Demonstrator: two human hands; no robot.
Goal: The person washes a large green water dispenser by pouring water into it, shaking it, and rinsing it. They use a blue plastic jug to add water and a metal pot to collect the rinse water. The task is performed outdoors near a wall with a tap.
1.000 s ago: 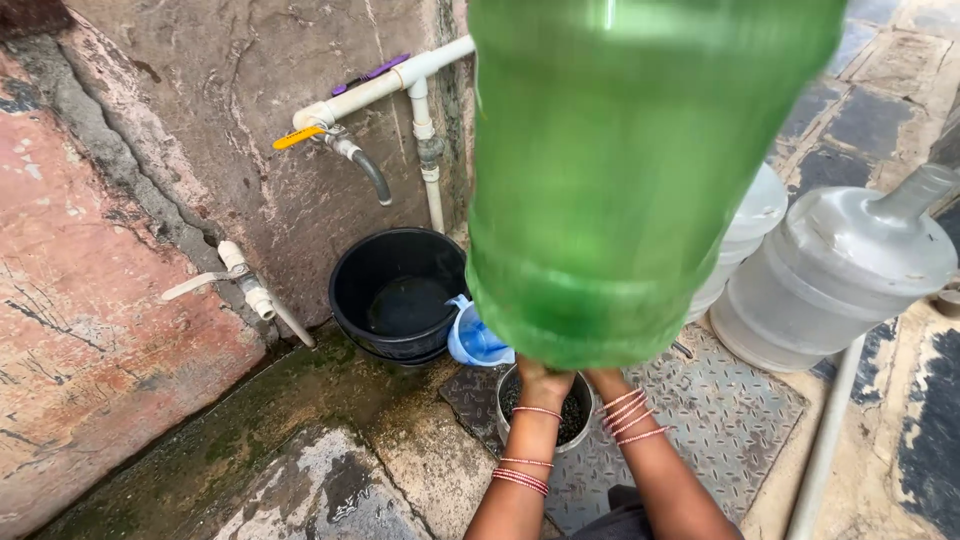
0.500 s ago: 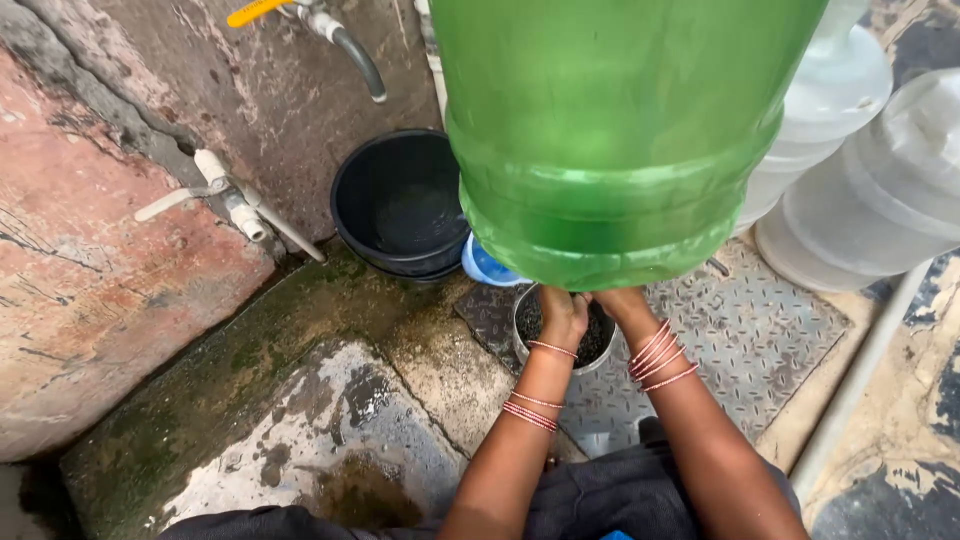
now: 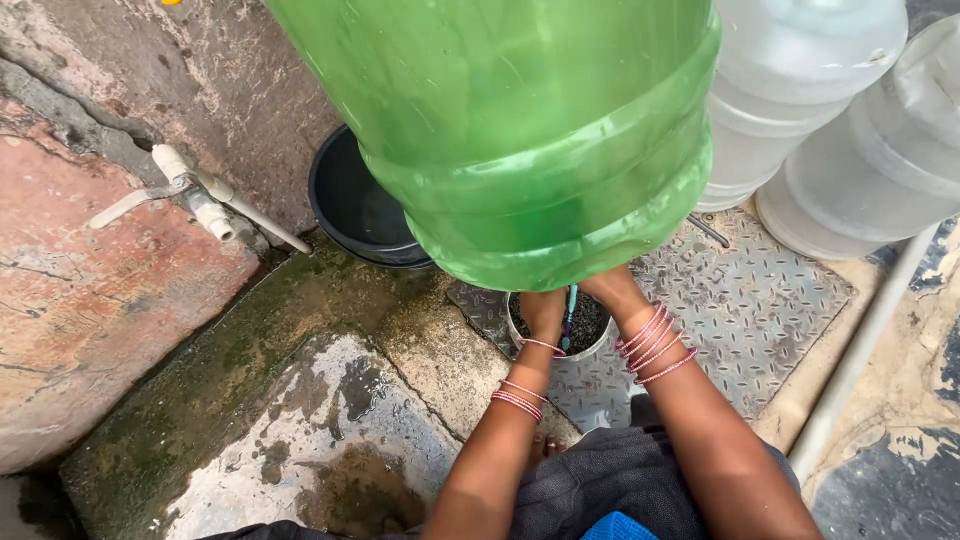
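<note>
Your big green jug (image 3: 520, 130) has swung closer & lower than a sec ago, so it now hides the blue scoop that showed by the black bucket (image 3: 365, 215), w/ that bucket now peeking out at the jug's left. Your left hand (image 3: 545, 312) & right hand (image 3: 612, 292) are up under the jug's low end, right above the small round pot (image 3: 560, 330), but can't tell if fingers are curled or flat. Looks like you're tipping it more, so the jug is getting harder to hold.
</note>
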